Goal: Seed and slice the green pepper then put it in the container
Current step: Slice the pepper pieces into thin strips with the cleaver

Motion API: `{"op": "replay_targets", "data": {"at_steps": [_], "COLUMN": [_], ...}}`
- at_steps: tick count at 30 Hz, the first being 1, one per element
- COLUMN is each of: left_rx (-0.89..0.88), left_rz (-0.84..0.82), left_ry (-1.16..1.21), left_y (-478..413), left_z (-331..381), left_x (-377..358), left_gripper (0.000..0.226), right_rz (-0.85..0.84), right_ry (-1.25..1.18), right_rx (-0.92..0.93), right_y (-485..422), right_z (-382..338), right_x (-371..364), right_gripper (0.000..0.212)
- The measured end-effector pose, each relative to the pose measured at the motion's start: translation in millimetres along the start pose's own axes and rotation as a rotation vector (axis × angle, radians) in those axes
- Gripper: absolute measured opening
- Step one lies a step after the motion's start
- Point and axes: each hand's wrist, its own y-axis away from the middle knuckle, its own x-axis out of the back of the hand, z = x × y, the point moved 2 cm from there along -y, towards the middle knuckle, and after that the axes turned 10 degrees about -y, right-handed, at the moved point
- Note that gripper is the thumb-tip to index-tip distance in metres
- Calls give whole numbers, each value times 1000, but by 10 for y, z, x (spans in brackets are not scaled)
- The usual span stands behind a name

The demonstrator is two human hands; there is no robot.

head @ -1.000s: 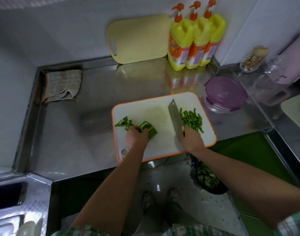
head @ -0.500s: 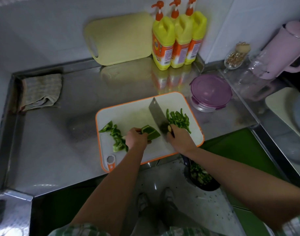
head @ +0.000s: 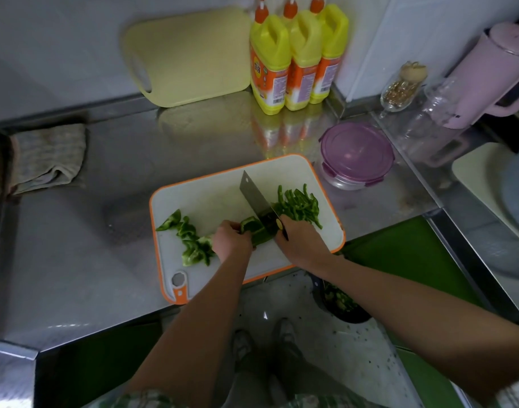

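1. One steel counter point(head: 75, 260) is carrying every item under inspection; a folded cloth point(head: 47, 156) is lying at its far left
2. One white cutting board point(head: 211, 198) with an orange rim is sitting at the counter's near edge
3. One round container point(head: 356, 154) with a purple lid is standing on the counter just beyond the board's far right corner, and the lid is sitting on it
4. The right hand point(head: 301, 241) is gripping the handle of a cleaver point(head: 253, 198), fingers wrapped closed around it; the blade is pointing away from the person and meeting the pepper
5. The left hand point(head: 231, 241) is holding down a green pepper piece point(head: 256, 229) at mid-board, fingers curled over it
6. A heap of sliced strips point(head: 299, 204) is lying on the board right of the blade
7. A cluster of uncut pieces point(head: 190, 240) is lying on the board just left of the left hand
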Motion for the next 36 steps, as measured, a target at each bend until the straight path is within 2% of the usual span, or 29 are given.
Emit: {"op": "replay_targets", "data": {"at_steps": [11, 22, 30, 33, 36], "left_rx": [4, 7, -2, 1, 6], "left_rz": [16, -45, -103, -76, -50], "left_ry": [-10, -37, -43, -41, -49], "left_y": [12, 15, 28, 31, 34], "left_z": [5, 6, -47, -28, -6], "left_x": [1, 3, 36, 34, 36], "left_gripper": [19, 20, 10, 9, 17], "right_rz": [-60, -62, 18, 38, 32], "right_ry": [106, 175, 72, 19, 4], "right_rx": [-41, -96, -53, -41, -3], "right_y": [48, -70, -149, -135, -93], "right_z": [-48, -61, 4, 50, 44], "right_x": [-11, -220, -191, -143, -91], "right_gripper": [12, 6, 11, 10, 12]}}
